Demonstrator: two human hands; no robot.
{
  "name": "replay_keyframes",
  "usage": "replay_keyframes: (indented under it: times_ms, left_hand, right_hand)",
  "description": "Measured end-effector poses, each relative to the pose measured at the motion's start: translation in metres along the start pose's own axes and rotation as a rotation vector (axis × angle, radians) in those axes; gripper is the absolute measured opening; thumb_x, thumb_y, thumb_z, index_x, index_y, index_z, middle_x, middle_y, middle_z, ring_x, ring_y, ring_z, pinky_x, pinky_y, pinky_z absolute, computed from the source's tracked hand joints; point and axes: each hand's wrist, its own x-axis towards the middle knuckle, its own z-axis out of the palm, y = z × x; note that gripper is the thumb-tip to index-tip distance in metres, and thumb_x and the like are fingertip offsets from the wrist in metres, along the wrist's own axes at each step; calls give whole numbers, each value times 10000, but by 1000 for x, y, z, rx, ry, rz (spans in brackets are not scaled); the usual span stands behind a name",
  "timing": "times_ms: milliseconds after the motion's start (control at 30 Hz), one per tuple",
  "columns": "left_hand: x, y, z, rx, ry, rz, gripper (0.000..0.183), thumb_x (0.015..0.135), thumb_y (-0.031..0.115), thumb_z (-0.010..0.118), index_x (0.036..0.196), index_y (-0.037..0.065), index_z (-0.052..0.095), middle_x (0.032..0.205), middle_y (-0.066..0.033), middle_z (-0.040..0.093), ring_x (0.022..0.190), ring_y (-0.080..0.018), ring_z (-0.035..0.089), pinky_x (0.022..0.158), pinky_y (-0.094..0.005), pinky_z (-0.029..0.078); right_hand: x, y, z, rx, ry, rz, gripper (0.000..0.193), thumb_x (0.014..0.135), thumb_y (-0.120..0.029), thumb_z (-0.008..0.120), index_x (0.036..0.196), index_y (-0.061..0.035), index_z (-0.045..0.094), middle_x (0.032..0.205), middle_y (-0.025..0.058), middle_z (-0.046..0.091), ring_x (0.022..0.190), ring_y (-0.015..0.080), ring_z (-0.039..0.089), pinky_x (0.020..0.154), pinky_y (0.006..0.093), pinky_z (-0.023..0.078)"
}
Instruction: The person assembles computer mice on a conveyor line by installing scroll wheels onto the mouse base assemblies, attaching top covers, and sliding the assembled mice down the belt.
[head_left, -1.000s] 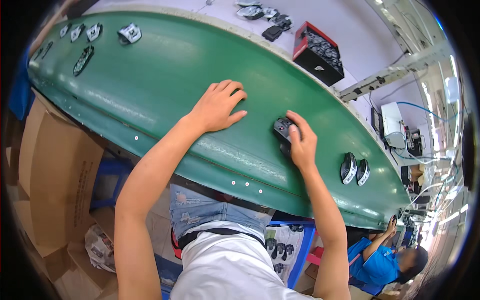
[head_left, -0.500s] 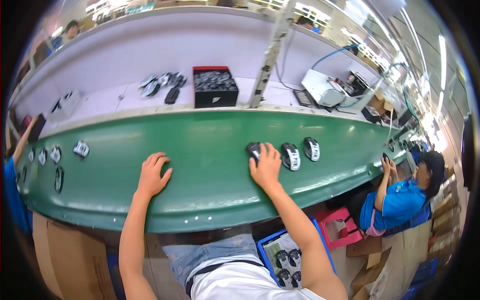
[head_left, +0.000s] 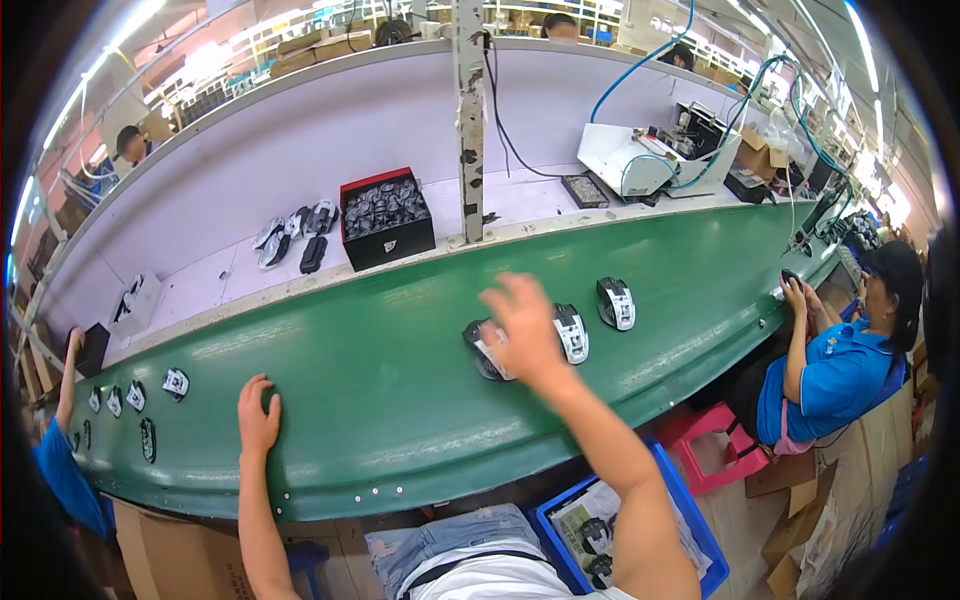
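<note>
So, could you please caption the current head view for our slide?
Right hand, fingers blurred, by three mice; left hand on the green belt.

This is looking like a factory assembly workshop: a long green bench is running across the room, rows of mouse-shaped parts are lying along it, and a black box heaped with small pieces is standing on the ledge behind. A worker in a blue shirt is sitting at the right end handling a small dark item, and another blue sleeve is showing at the far left. Tube lights are glowing overhead, and a blue hose is hanging beside a white machine.
</note>
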Motion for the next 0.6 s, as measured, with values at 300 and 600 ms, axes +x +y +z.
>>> replay_keyframes:
  times_ms: [300, 600]
  left_hand:
    - [-2, -21, 3, 2, 24, -66, 267, 879, 54, 594, 1140, -1, 594, 1336, -189, 563, 1241, -378, 521, 1050, -436, 413]
    - [3, -89, -26, 364, 180, -61, 477, 870, 154, 652, 1316, 50, 519, 1473, -179, 439, 1381, -416, 362, 1133, -524, 294]
  right_hand:
    - [-65, 201, -77, -73, -412, 254, 427, 896, -248, 653, 1305, -133, 608, 1381, 173, 538, 1254, 388, 512, 1054, 456, 436]
    - [-38, 118, -67, -173, 13, 255, 480, 904, -262, 675, 1328, -62, 575, 1392, 211, 511, 1263, 418, 481, 1044, 493, 412]
